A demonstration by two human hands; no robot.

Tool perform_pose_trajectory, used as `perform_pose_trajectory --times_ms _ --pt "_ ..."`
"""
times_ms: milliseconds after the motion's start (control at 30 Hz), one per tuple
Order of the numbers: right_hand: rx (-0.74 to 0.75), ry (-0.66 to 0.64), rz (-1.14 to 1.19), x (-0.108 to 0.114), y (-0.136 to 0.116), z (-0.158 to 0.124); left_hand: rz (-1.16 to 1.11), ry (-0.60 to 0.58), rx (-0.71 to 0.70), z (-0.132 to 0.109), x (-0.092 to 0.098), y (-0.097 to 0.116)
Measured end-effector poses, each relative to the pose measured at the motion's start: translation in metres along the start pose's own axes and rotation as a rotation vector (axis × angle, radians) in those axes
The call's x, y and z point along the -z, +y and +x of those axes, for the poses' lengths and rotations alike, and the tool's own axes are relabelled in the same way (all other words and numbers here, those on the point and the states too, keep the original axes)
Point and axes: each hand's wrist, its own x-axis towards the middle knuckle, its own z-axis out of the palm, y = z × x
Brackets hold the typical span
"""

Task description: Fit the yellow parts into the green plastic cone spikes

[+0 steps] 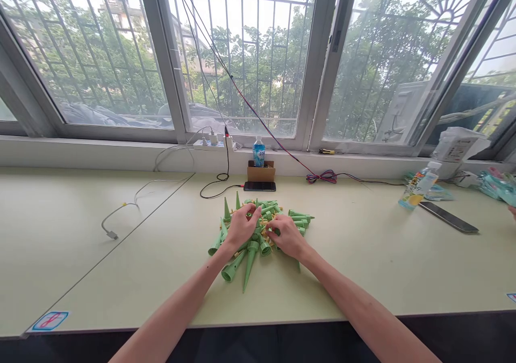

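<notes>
A heap of green plastic watering spikes (250, 261), mixed with small yellow pieces, lies on the table in front of me. Over its left part, my left hand (242, 226) is closed around a green watering spike, mostly hidden by the fingers. Just to the right, my right hand (287, 236) has thumb and fingertips pinched together close to the left hand. A small yellow piece shows near its fingertips, but what they hold is not clear. More green spikes (301, 220) lie beyond the right hand. Several hollow, threaded ends face me.
A phone (260, 186) lies behind the heap, before a cardboard box (260, 172) and a blue bottle (258, 152). Cables (321, 177) run along the back. To the right are a drink bottle (419, 185) and a dark phone (449, 216). A white cable (137, 206) lies left.
</notes>
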Motion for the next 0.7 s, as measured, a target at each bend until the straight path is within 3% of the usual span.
perform_pose_trajectory --times_ms 433,700 --pt "-0.02 0.035 0.085 -0.0021 -0.0021 0.0008 0.036 0.048 0.028 0.003 0.0044 -0.0052" --pt "-0.049 0.189 0.144 0.0047 -0.006 0.0015 0.127 -0.005 0.069 0.0024 0.0047 -0.0095"
